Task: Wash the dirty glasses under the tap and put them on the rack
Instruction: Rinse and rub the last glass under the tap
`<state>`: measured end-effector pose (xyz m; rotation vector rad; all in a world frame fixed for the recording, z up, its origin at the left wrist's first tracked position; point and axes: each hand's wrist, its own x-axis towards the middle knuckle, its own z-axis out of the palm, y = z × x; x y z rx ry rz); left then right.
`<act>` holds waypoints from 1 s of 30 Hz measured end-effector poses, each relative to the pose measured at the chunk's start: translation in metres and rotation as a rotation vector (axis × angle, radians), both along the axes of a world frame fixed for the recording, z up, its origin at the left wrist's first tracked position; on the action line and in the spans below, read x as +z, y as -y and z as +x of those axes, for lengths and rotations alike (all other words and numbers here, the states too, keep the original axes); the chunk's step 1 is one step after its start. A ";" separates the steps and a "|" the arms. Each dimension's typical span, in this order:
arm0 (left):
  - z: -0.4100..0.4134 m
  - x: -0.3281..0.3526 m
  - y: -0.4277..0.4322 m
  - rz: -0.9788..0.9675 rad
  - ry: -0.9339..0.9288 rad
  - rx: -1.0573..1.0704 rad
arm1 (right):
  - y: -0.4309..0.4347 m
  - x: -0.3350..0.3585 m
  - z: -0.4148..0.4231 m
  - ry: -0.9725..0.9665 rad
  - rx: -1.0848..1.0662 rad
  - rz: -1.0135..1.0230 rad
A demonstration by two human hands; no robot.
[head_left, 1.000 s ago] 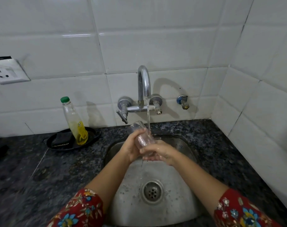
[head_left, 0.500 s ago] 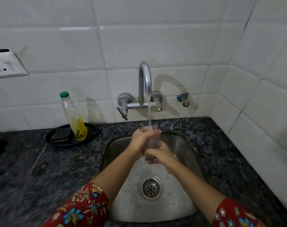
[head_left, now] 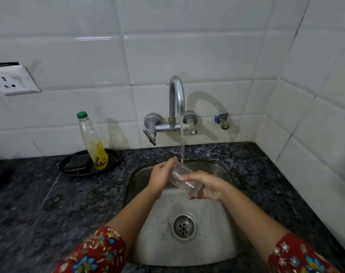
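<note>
Back wall [head_left: 187, 56]: glossy white tiles beyond the left hand [head_left: 160, 177] and right hand [head_left: 207, 187].
Side wall [head_left: 325, 134]: same tiles, right of the right hand.
Socket [head_left: 12, 81]: white, on the back wall, far up-left of the left hand.
Bench [head_left: 39, 203]: dark speckled stone to the outer side of each hand.
Light: bright streak [head_left: 93, 38] on a tile above the left hand.

A dark speckled granite countertop [head_left: 266, 174] fills the lower frame, with a steel sink [head_left: 217, 223] sunk into its centre, a black tray [head_left: 113, 157] at centre left holding a green-capped bottle [head_left: 93, 142] and a dark scrub pad [head_left: 77, 162], and an unclear black object [head_left: 0, 180] at the left edge.
</note>
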<state>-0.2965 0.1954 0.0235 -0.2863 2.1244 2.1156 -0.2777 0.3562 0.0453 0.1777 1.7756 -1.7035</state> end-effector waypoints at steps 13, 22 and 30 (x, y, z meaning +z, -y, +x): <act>-0.003 -0.016 0.002 0.548 0.351 0.180 | 0.049 0.034 -0.031 -0.804 -0.030 0.878; -0.006 -0.006 -0.014 0.293 0.165 0.056 | 0.004 -0.028 0.010 -0.528 -0.017 0.646; -0.007 0.004 -0.012 0.398 0.133 -0.261 | 0.001 -0.028 0.017 -0.104 -0.030 -0.158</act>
